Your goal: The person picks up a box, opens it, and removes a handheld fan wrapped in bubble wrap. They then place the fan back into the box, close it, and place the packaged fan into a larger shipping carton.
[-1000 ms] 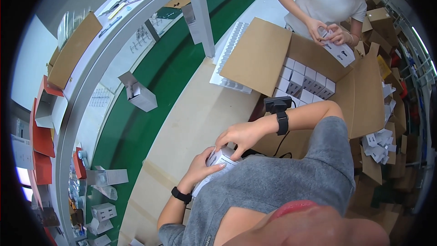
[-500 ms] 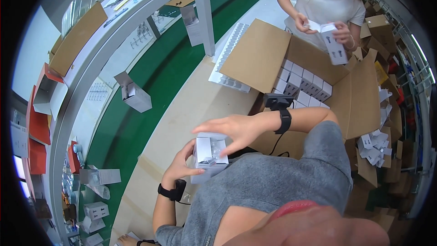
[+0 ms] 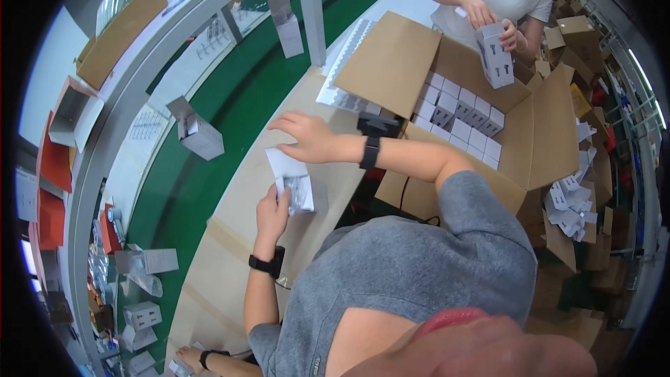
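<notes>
A small white carton stands on the beige work surface in front of me, its top open and a flap raised on the far side. Clear plastic wrapping shows inside the opening. My left hand grips the carton's left side, with the thumb at the rim. Just beyond the raised flap, my right hand hovers with its fingers stretched out and apart, holding nothing. Whether it brushes the flap I cannot tell.
A large open cardboard box with rows of white cartons stands to my right. Behind it a co-worker holds another carton. A green conveyor carries an open carton. Another person's hand is at the lower left.
The carton has moved away from my body, and its flap now stands raised. My right hand has gone from the carton's opening to beyond the flap. The co-worker's hands have closed in on their carton.
</notes>
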### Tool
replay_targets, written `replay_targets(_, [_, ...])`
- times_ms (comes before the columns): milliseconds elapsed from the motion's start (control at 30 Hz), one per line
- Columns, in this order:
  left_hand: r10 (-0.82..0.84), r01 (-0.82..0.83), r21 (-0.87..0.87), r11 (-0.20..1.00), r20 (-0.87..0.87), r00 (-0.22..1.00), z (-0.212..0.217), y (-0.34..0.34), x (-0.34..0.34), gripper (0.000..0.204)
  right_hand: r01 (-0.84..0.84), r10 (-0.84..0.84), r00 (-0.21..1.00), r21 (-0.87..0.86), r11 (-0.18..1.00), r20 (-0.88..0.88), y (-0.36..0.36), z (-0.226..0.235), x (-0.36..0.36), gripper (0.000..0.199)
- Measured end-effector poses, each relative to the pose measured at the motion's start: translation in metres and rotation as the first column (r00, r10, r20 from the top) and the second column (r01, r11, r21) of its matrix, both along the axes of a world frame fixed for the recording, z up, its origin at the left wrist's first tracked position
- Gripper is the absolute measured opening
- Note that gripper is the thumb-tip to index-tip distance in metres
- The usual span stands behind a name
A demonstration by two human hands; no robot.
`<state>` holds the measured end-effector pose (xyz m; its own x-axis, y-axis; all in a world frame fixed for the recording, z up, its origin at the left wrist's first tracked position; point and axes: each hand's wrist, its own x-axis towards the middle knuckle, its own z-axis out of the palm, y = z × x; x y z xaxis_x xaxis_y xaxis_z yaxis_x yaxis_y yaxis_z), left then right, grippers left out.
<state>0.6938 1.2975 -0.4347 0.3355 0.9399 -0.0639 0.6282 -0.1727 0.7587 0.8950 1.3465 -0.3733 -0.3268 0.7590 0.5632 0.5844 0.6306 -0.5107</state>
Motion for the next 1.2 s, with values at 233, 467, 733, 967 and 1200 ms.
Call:
replay_targets(233, [0.011, -0.008, 0.243, 0.970, -0.011, 1.000, 0.015, 0.029, 0.012, 0.032, -0.433, 0.392, 0.817, 0.001, 0.901, 0.422, -0.034, -0.011, 0.020, 0.045])
replay_targets(467, [0.059, -0.069, 0.080, 0.994, 0.126, 0.990, -0.003, 0.028, 0.008, 0.032, -0.393, 0.425, 0.769, -0.170, 0.903, 0.478, -0.033, -0.022, 0.046, 0.047])
replay_targets(733, [0.119, -0.121, 0.006, 0.993, 0.139, 0.983, -0.025, 0.021, 0.004, 0.031, -0.324, 0.501, 0.653, -0.388, 0.863, 0.568, -0.031, -0.012, 0.011, 0.065])
replay_targets(967, [0.107, -0.193, 0.291, 0.937, 0.286, 0.952, -0.046, 0.019, 0.049, 0.025, -0.411, 0.511, 0.673, -0.304, 0.859, 0.535, -0.015, -0.033, 0.052, 0.053])
replay_targets(1200, [0.259, -0.308, 0.183, 0.934, 0.248, 0.933, -0.039, 0.015, 0.016, 0.031, -0.547, 0.681, 0.517, -0.412, 0.729, 0.519, 0.009, -0.033, 0.018, 0.041])
